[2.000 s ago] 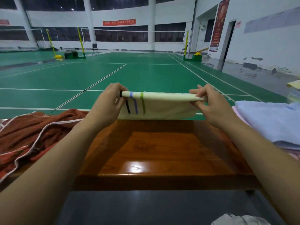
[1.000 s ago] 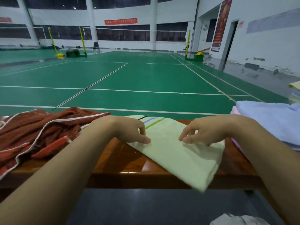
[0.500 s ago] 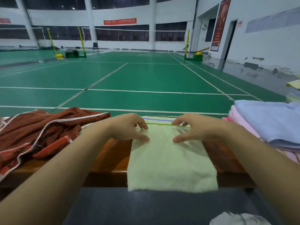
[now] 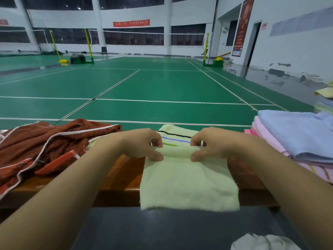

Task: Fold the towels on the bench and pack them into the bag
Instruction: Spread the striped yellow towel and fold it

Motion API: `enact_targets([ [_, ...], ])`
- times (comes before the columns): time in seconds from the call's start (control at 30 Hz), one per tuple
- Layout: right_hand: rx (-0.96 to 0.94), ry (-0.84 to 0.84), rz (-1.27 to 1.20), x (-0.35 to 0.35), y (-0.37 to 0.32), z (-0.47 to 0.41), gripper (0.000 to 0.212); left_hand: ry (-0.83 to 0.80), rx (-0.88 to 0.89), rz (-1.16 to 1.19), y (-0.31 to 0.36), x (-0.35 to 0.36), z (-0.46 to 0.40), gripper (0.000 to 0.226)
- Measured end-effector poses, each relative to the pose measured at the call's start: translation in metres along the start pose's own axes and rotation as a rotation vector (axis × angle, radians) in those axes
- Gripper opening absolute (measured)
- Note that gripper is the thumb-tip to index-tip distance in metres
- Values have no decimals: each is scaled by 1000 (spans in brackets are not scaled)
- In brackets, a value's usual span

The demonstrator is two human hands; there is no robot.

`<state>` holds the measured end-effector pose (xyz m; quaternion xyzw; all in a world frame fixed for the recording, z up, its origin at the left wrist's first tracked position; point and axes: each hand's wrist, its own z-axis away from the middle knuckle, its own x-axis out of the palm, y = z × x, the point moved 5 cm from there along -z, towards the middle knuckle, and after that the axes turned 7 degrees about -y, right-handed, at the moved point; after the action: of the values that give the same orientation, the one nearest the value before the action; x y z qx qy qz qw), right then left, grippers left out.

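Pale yellow-green terry: the striped towel (image 4: 187, 179) lies across the glossy wooden tabletop (image 4: 124, 170), its near edge hanging over the front lip and its far end, marked by black, blue and green stripes, pointing toward the court. Left hand (image 4: 142, 144) and right hand (image 4: 214, 144) face each other over the towel's middle. The fingers (image 4: 158, 156) of both hands are curled and pinch a raised ridge of cloth between thumb and fingertips, so each hand grips the towel at the fold line.

To the left, touching the towel's far corner, sits a crumpled rust-red towel (image 4: 54, 141) with white edging, not yet folded. To the right rests a folded stack (image 4: 295, 138), light blue over pink. A whitish object (image 4: 263, 242) shows at the bottom right edge; whether it is the bag cannot be told.

Judgement: the step in hand appears to be a cross-fold of the striped towel. Risks from this position:
- The overhanging near portion may drag the cloth off the smooth tabletop if the pinch loosens.
- An uneven pull by one hand would skew the crease, leaving mismatched edges.
- The far corner could catch the rust-red towel and pull it along.
- An elbow swing to the right could topple the folded stack.
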<state>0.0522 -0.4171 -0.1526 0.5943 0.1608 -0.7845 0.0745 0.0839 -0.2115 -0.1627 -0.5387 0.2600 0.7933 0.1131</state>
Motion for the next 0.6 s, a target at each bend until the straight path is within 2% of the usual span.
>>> enact_targets([
  [0.2,-24,109,34,-22,2,7,22,154,102,273,2,-17,9,22],
  [0.27,-46,172,-30,-30,4,8,18,219,124,359,0,-25,12,22],
  [0.37,-75,331,-186,-38,12,8,15,404,155,527,-6,-34,13,20],
  [0.47,-105,483,-388,-41,17,9,21,527,203,713,-7,-36,12,18],
  [0.6,-176,596,-484,-48,14,13,22,685,264,594,8,-49,19,19],
])
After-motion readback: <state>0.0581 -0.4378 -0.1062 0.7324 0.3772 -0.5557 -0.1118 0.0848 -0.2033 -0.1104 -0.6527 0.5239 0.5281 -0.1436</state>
